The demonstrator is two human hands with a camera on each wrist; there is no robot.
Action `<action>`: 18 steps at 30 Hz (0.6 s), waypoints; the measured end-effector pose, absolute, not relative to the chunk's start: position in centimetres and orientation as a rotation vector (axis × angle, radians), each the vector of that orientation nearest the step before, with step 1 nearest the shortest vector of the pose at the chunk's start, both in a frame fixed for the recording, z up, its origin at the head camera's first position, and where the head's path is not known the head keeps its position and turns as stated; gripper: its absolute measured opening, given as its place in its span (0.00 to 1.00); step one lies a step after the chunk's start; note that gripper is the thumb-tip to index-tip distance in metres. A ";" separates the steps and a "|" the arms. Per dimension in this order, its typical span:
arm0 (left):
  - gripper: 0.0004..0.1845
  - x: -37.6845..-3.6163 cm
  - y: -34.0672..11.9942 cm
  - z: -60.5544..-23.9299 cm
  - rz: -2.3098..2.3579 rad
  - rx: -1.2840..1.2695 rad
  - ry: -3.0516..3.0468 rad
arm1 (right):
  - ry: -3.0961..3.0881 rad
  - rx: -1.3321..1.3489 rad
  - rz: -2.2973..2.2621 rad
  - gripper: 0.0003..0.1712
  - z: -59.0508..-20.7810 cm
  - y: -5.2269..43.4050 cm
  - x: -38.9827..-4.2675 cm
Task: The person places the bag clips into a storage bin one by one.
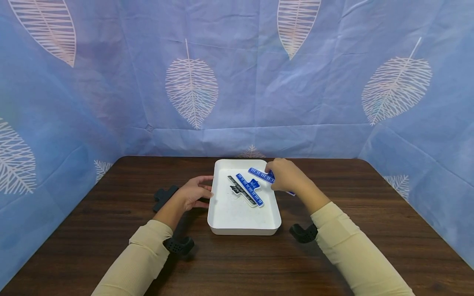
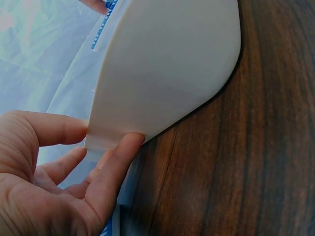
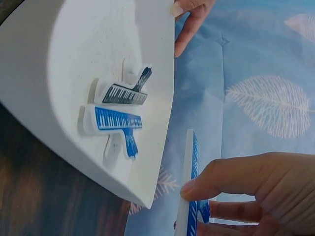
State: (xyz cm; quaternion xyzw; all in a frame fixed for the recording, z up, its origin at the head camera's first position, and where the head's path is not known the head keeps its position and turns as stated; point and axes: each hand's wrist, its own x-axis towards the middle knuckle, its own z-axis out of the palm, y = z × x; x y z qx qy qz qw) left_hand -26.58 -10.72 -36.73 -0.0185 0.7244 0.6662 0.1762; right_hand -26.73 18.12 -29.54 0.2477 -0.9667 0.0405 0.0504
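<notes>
My right hand (image 1: 286,174) pinches a blue clip (image 3: 189,216) with a white edge and a piano-key pattern, above the right rim of a white tray (image 1: 237,220). Fingers cover part of the clip's middle. Inside the tray lie a second blue clip (image 1: 249,190) and a black piano-key clip (image 1: 242,191), side by side. At the tray's left side, my left hand (image 2: 74,172) rests its spread fingers and thumb against the rim and outer wall. A black clip-shaped piece (image 1: 163,197) lies on the table beside the left wrist, partly behind it.
The tray stands on a dark wooden table (image 1: 244,263). Behind and beside the table hangs a blue leaf-patterned cloth (image 1: 240,90). Black wrist devices (image 1: 179,245) sit below both forearms, close over the tabletop.
</notes>
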 end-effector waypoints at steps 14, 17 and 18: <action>0.37 -26.7 -10.8 -36.8 1.884 -0.039 2.056 | -2.972 0.782 0.087 0.23 -29.1 16.2 -27.3; 0.37 -26.8 -10.8 -36.8 1.886 -0.044 2.051 | -2.989 0.765 0.101 0.23 -29.2 15.8 -27.6; 0.37 -26.8 -10.7 -36.8 1.886 -0.045 2.050 | -2.999 0.760 0.107 0.23 -29.3 15.6 -27.7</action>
